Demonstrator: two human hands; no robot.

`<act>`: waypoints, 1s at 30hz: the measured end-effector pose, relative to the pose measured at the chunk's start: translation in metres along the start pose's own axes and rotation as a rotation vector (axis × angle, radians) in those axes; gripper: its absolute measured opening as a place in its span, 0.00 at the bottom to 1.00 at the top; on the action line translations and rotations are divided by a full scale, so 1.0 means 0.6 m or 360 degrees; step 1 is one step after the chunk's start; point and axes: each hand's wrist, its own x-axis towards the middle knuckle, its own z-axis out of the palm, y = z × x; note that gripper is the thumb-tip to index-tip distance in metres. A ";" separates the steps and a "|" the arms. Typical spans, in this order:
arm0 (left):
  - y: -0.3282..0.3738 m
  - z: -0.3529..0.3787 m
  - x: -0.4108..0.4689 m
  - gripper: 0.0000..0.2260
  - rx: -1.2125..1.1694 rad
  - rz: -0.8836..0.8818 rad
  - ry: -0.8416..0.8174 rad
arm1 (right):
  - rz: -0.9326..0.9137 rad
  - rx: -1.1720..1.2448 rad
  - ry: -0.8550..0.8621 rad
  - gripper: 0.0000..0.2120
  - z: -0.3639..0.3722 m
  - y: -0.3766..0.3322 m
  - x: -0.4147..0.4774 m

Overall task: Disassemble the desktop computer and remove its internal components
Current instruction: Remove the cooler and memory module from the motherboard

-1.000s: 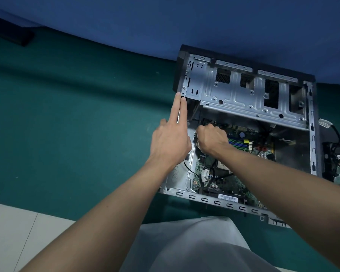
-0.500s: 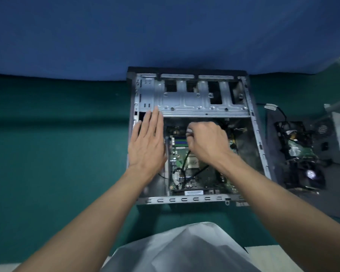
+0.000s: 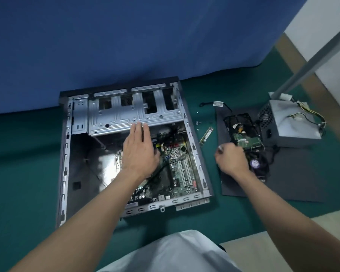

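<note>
Green felt floor carries the open grey metal computer case, lying on its side. Right of it, a grey power supply box sits on a dark mat. Inside the case, the left hand hovers flat, fingers straight, over the green motherboard. The right hand is curled above the mat; whether it holds something I cannot tell.

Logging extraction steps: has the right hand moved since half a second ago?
Yes. The right hand left the case and is now beyond its right wall, over the mat.
</note>
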 end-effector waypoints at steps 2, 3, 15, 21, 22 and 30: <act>0.003 -0.004 0.001 0.38 0.0049 -0.0034 -0.0002 | -0.0001 -0.0099 -0.0092 0.10 0.033 0.012 0.004; 0.003 -0.007 0.000 0.38 0.0079 -0.0036 -0.0015 | -0.0015 -0.0145 -0.0134 0.11 0.045 0.013 0.005; 0.010 -0.018 0.005 0.37 0.0022 -0.0083 0.0018 | -0.0098 -0.0401 -0.0322 0.09 0.087 0.005 0.038; 0.004 0.002 -0.003 0.43 0.0001 -0.0034 0.0036 | -0.0110 0.0665 -0.0063 0.14 -0.015 -0.030 0.029; 0.000 0.004 -0.003 0.44 0.0003 -0.0016 0.0052 | -0.0157 0.0980 -0.0060 0.12 -0.042 -0.039 0.021; -0.062 0.005 -0.002 0.45 0.0102 0.0207 0.0020 | -0.0728 0.1330 -0.0148 0.08 -0.147 -0.153 -0.062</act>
